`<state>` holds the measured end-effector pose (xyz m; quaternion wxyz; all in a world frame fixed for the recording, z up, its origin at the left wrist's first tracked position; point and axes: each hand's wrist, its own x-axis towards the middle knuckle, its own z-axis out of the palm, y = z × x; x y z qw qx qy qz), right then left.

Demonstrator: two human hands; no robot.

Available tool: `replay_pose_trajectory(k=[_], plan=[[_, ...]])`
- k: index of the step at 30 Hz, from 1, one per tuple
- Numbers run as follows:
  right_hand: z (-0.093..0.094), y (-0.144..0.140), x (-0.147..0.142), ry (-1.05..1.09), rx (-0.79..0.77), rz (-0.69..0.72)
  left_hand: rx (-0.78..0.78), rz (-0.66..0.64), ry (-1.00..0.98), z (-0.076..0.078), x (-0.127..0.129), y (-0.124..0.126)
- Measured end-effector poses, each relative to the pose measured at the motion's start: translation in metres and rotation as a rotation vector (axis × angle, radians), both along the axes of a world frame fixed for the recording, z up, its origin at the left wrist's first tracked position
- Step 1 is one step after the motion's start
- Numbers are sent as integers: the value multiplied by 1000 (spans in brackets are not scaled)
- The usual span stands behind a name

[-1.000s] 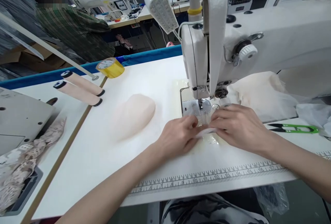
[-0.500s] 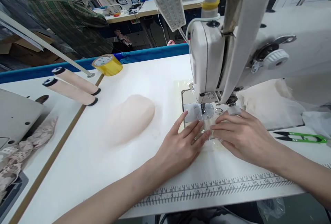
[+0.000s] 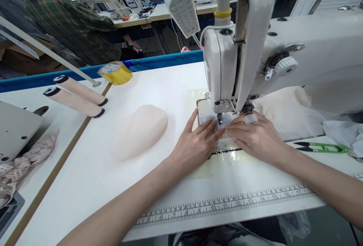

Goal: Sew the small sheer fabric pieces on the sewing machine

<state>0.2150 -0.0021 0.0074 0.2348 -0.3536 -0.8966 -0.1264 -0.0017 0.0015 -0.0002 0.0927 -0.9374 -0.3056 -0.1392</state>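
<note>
The hands (image 3: 224,140) hide whatever small piece lies under the needle.

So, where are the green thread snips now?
In the head view, the green thread snips lie on the white table at the far right, beyond the right hand and beside crumpled white fabric.

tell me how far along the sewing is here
Done: a pale padded piece lies set aside, left of the machine. In hand: the left hand and right hand press a small clear piece flat at the presser foot. Left: no stitched seam shows yet; the green snips lie untouched.
</note>
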Motion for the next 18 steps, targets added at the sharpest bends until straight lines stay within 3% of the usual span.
replay_pose_trajectory(k=[6,11,18], plan=[[-5,6,0,-21,-10,-58,-19,31,-25,1,1,6],[-5,2,-2,-11,46,21,-76,65,-123,2,1,1],[-6,-6,0,-23,38,85,35,-28,-13,5,-3,-12]])
